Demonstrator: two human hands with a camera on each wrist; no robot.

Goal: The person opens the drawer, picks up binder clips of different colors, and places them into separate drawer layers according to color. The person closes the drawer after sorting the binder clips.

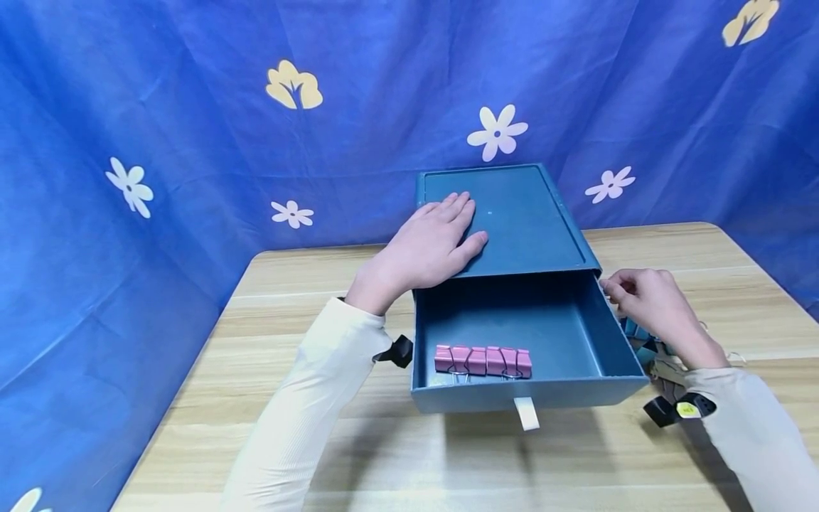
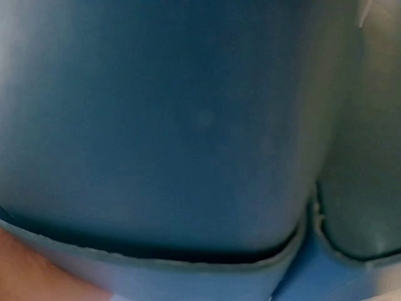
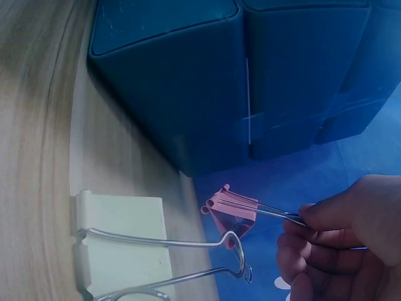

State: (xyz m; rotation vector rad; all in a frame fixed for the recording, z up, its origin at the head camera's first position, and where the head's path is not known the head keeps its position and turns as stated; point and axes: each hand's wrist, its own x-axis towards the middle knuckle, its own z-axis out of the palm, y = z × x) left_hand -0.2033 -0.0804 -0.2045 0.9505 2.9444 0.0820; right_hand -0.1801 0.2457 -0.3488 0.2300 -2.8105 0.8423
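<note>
My left hand [image 1: 427, 242] lies flat on top of a dark teal drawer box [image 1: 512, 213], fingers straight and thumb spread. The box's drawer [image 1: 531, 395] is pulled out toward me, a white pull tab [image 1: 527, 414] on its front. Several pink binder clips [image 1: 483, 361] stand in a row along the drawer's front wall inside. To the right of the box, my right hand [image 3: 348, 238] pinches a pink binder clip [image 3: 235, 210] by its wire handles between thumb and fingertips. In the head view that clip is hidden.
Pale yellow binder clips [image 3: 125, 232] with silver handles are close beside my right hand. Teal clips [image 1: 633, 329] lie partly hidden under the right forearm. A blue flowered curtain [image 1: 371, 142] hangs behind the wooden table [image 1: 307, 306].
</note>
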